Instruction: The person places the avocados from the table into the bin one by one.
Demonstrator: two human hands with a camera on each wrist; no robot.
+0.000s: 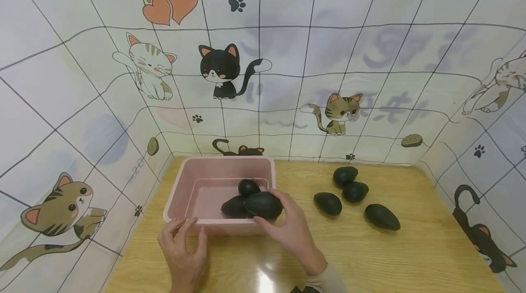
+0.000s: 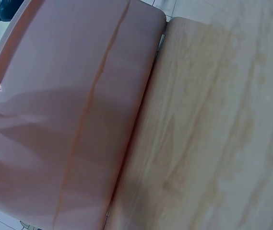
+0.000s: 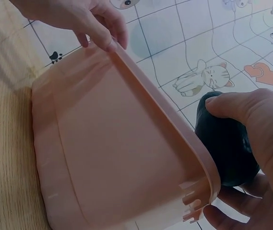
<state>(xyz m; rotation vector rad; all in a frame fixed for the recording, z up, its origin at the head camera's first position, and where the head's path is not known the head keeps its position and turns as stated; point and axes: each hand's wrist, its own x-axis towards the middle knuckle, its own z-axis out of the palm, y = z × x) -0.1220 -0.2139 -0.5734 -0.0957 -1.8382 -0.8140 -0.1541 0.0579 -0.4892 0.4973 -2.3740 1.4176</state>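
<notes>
My right hand [image 1: 289, 227] grips a dark green avocado [image 1: 263, 205] over the front right part of the pink plastic bin [image 1: 219, 222]. In the right wrist view the thumb lies along one side of this avocado [image 3: 225, 143] and the fingers curl beneath it. Inside the bin are two more avocados: one [image 1: 248, 188] farther back, the other [image 1: 234, 207] partly covered by the held one. At the bin's front left, my left hand [image 1: 183, 247] pinches the rim, thumb outside and fingers over the edge. The left wrist view mostly shows the bin's outer wall [image 2: 54, 110].
Several avocados lie on the wooden table [image 1: 435, 256] right of the bin: a pair [image 1: 345, 177] at the back, one [image 1: 327, 204] nearer the bin and one [image 1: 382, 217] farther right. A cat-print wall covering [image 1: 279, 92] encloses the back and sides.
</notes>
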